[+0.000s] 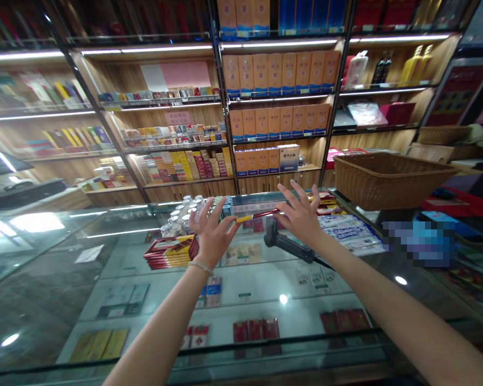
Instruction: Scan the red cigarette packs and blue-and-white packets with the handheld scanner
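Observation:
Above the glass counter, a thin red-and-yellow packet (257,214) is seen nearly edge-on. My left hand (211,236) pinches its yellow end between thumb and finger, the other fingers raised. At the red end, my right hand (300,219) grips it the same way, with its upper fingers spread. A stack of similar red-and-yellow packets (171,253) lies on the counter just left of my left hand. Below my right hand is a black handheld barcode scanner (290,245). More such packets (327,202) lie behind my right hand, next to blue-and-white packages (348,231).
Small clear containers with white lids (185,212) and green cans (224,206) stand behind my left hand. A brown wicker basket (390,179) sits at the right. Cigarette packs (255,329) lie under the counter glass (265,297). Stocked shelves (279,142) line the wall.

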`<state>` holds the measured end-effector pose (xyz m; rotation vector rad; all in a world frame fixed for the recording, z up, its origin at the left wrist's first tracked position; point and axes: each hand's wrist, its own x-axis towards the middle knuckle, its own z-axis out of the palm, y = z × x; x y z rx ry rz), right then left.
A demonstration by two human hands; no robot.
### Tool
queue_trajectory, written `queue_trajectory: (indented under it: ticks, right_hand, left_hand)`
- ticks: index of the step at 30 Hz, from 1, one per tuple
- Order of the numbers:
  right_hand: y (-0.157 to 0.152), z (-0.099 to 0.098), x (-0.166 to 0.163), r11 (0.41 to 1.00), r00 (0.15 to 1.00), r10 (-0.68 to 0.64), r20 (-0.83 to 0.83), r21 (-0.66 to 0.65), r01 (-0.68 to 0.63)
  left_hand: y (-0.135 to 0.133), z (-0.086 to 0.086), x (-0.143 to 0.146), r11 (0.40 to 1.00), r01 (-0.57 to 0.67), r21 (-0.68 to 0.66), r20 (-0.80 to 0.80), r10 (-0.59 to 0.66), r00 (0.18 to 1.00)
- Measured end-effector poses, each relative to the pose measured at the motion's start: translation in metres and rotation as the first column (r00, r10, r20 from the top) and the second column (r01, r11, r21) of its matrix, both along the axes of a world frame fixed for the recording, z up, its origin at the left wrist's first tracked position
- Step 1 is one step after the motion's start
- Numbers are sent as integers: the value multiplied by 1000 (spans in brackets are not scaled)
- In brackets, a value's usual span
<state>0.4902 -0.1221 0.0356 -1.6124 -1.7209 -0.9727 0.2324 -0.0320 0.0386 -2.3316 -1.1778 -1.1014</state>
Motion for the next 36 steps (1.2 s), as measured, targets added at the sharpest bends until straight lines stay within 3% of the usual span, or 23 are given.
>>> queue_trajectory:
  ticks: [9,19,27,36]
  right_hand:
    - [0,-22,-12,997,950,22,-310,-62,-43]
    - [-6,-36,-9,997,934,18,-357,-66,-45]
    - [-12,-35,-12,993,963,-23,-268,-115,-8]
    - [-21,-29,-14,983,1000,15,12,-185,-13]
  left_hand:
    - [-6,-4,-9,990,109,-89,61,-104,993]
    - [-10,-10,2,932,193,-308,92,-172,981]
    - [-5,-15,3,925,202,-322,148,-161,976]
    - [-1,-14,1,920,186,-346,157,-138,978]
